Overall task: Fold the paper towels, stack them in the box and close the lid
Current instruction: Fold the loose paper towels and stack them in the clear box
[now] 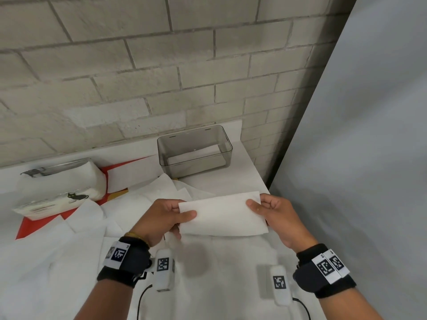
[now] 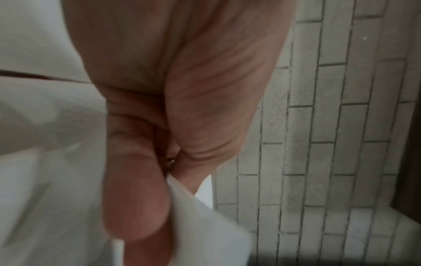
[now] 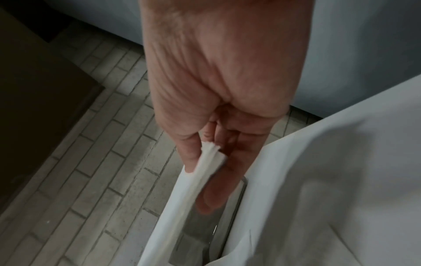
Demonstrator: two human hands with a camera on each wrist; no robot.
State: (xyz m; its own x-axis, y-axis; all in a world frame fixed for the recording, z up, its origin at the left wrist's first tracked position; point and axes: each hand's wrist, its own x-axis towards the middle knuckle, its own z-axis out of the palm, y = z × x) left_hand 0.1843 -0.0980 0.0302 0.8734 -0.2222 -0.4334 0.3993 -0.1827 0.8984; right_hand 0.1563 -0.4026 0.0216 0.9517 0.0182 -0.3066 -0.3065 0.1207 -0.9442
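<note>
A folded white paper towel (image 1: 223, 213) hangs above the table between both hands. My left hand (image 1: 169, 217) pinches its left end, thumb on top. My right hand (image 1: 265, 210) pinches its right end. The left wrist view shows the left hand (image 2: 145, 189) close up with the towel's edge (image 2: 205, 225) against its fingers. Seen from the right wrist, the right hand (image 3: 212, 144) grips the towel's layered edge (image 3: 200, 172). The clear grey box (image 1: 195, 151) stands open near the wall, beyond the hands, with a folded towel lying inside. Its lid is not in view.
Several unfolded white towels (image 1: 147, 199) lie spread over the table under and left of the hands. A tissue pack (image 1: 57, 192) with a cat print sits at the far left on a red sheet (image 1: 30, 227). A grey panel (image 1: 369, 135) rises on the right, a brick wall (image 1: 138, 65) behind.
</note>
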